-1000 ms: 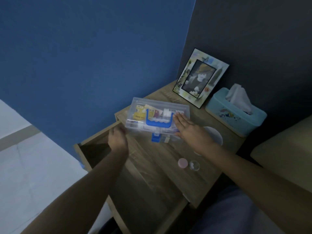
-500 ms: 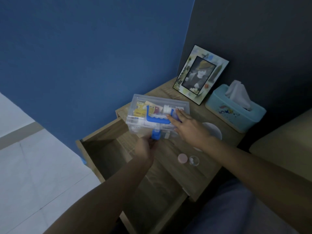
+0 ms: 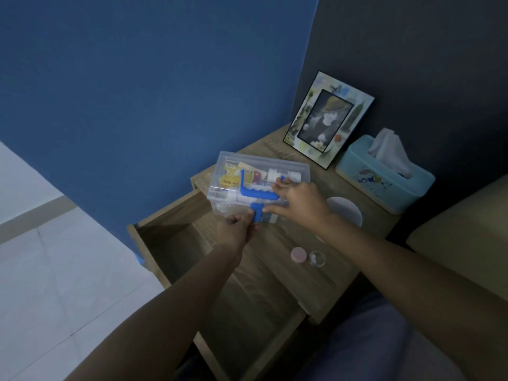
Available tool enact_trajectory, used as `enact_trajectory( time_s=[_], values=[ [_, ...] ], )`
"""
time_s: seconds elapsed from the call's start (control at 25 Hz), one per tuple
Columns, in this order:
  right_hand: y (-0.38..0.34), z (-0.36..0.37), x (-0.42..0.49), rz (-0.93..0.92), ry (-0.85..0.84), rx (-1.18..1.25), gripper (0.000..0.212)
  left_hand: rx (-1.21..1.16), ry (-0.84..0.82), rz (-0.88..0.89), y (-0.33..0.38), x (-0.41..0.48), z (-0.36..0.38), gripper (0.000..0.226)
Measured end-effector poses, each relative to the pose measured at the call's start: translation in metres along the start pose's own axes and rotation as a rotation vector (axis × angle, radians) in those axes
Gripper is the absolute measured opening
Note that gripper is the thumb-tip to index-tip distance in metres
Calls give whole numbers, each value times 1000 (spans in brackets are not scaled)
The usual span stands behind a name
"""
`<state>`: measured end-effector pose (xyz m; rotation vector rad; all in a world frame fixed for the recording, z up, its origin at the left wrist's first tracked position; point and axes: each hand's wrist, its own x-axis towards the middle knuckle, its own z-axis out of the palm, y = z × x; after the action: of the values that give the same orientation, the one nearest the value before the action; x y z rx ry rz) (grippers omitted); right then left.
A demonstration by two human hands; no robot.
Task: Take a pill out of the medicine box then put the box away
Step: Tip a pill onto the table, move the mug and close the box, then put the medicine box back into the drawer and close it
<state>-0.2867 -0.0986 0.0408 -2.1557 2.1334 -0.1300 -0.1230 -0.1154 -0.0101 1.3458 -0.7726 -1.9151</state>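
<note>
A clear plastic medicine box (image 3: 236, 171) with a blue handle (image 3: 254, 191) and a blue latch (image 3: 257, 212) sits on the wooden nightstand (image 3: 324, 279), lid down, packets and a white bottle showing inside. My left hand (image 3: 233, 231) pinches the blue latch at the box's front edge. My right hand (image 3: 298, 202) lies on the lid's right side, fingers spread over the handle's end. Nearer me on the nightstand stand a small pink cap (image 3: 298, 255) and a tiny clear cup (image 3: 317, 258) with something white inside.
The nightstand's drawer (image 3: 170, 243) is pulled out to the left below the box. A picture frame (image 3: 328, 119) and a teal tissue box (image 3: 384, 174) stand at the back against the dark wall. A white round coaster (image 3: 349, 213) lies right of my hand.
My left hand has left the drawer edge and come up to the box's blue latch. My right hand has stayed on the lid, its fingers shifting slightly.
</note>
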Motion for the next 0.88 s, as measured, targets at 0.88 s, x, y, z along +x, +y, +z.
enact_trajectory(
  time_s=[0.88],
  values=[
    [-4,8,4,90,238,-4,59,540,521,284,8,6,-21,21]
  ],
)
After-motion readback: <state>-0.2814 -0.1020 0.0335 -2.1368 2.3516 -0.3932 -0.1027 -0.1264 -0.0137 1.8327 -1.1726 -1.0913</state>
